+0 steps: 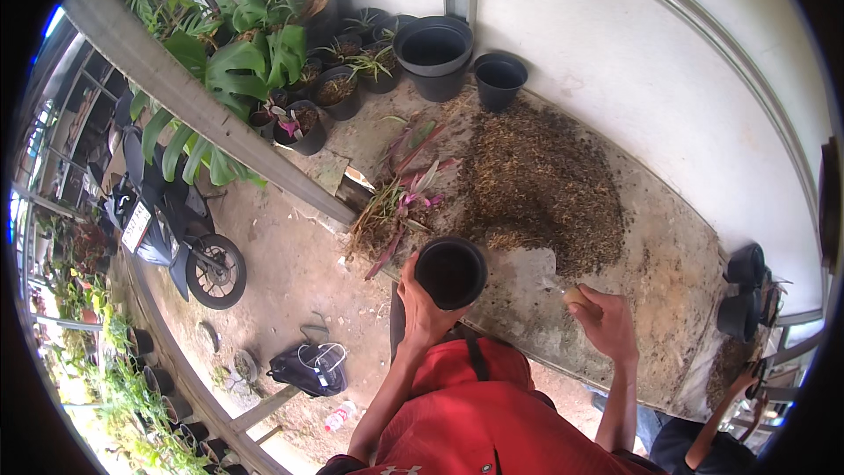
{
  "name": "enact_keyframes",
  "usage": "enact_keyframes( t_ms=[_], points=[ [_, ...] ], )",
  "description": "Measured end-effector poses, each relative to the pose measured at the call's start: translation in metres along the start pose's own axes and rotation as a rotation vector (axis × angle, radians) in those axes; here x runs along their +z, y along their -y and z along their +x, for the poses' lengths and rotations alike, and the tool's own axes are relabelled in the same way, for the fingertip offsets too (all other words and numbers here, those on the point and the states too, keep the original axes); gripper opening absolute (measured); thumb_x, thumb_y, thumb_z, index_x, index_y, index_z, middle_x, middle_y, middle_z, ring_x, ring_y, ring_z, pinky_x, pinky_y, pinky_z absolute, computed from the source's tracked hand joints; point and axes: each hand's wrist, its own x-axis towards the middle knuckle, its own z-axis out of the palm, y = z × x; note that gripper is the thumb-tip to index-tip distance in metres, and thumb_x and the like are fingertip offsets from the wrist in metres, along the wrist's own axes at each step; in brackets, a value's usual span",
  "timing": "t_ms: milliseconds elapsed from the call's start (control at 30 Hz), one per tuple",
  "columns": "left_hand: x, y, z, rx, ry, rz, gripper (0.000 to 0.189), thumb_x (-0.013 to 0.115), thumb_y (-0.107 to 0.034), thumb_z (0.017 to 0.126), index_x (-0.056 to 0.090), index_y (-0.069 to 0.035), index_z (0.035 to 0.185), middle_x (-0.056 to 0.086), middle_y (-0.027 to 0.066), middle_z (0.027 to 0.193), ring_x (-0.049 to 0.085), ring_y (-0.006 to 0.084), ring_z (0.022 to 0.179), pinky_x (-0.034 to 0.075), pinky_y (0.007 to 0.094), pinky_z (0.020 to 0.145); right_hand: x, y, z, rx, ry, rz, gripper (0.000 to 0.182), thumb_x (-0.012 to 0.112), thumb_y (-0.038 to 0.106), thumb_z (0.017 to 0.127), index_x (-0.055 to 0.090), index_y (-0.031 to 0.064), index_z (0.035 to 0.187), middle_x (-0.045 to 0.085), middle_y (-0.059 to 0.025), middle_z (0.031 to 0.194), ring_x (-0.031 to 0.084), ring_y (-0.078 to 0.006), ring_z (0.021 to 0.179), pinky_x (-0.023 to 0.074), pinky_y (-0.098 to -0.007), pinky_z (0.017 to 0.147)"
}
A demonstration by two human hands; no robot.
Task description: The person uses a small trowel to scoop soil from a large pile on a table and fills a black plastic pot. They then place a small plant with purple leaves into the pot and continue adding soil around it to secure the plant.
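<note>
My left hand (422, 307) holds a black plastic plant pot (451, 273) by its side, at the table's front edge. Its inside is dark, and I cannot tell what it contains. In my right hand (603, 323) is the wooden handle (575, 295) of a trowel. The trowel's pale metal blade (537, 267) lies against the near edge of a heap of brown potting mix (541, 185). Left of the heap are uprooted plants (402, 204) with long reddish leaves, pink parts and tangled dry roots.
Along the wall stand a stack of large black pots (433, 46), a single black pot (500, 79) and several potted plants (336, 89). A slanted metal post (217, 119) rises at left. More pots (740, 310) sit at right, near another person (705, 445). A motorcycle (171, 211) and bag (310, 369) are on the floor.
</note>
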Motion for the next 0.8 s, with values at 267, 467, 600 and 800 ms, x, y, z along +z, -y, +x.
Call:
enact_keyframes(
  t_ms=[267,467,600,800],
  points=[
    [0.010,-0.002,0.003,0.138,-0.010,0.140,0.145,0.108,-0.032,0.060,0.017,-0.005,0.170,0.045,0.0234,0.167,0.048,0.0409,0.154,0.027,0.0654,0.127,-0.027,0.085,0.033,-0.395,0.175,-0.575,0.039,0.081,0.018,0.096,0.079,0.0032,0.132,0.075,-0.0122,0.084,0.073,-0.0295,0.073,0.0583,-0.0436,0.066],
    [0.010,-0.008,0.004,0.159,0.021,0.141,0.144,0.107,-0.030,0.060,0.018,-0.006,0.170,0.043,0.0216,0.170,0.045,0.0396,0.157,0.023,0.0645,0.129,0.009,0.092,0.034,-0.666,0.052,-0.853,0.049,0.075,0.010,0.090,0.077,0.0095,0.138,0.069,-0.0079,0.089,0.072,-0.0245,0.082,0.0586,-0.0428,0.067],
    [0.007,-0.007,0.002,0.116,0.012,0.125,0.144,0.107,-0.030,0.060,0.016,-0.005,0.170,0.042,0.0236,0.170,0.045,0.0404,0.157,0.024,0.0649,0.129,0.013,0.069,0.039,-0.750,-0.067,-0.733,0.044,0.076,0.014,0.094,0.076,0.0101,0.138,0.069,-0.0059,0.088,0.071,-0.0225,0.079,0.0568,-0.0382,0.063],
    [0.003,0.000,0.001,0.036,0.029,0.093,0.146,0.107,-0.031,0.062,0.013,0.000,0.170,0.044,0.0283,0.166,0.046,0.0453,0.155,0.025,0.0643,0.129,-0.023,0.028,0.052,-0.476,-0.150,-0.575,0.034,0.082,0.023,0.100,0.080,0.0157,0.134,0.078,-0.0072,0.090,0.068,-0.0182,0.066,0.0562,-0.0360,0.057]
  ],
)
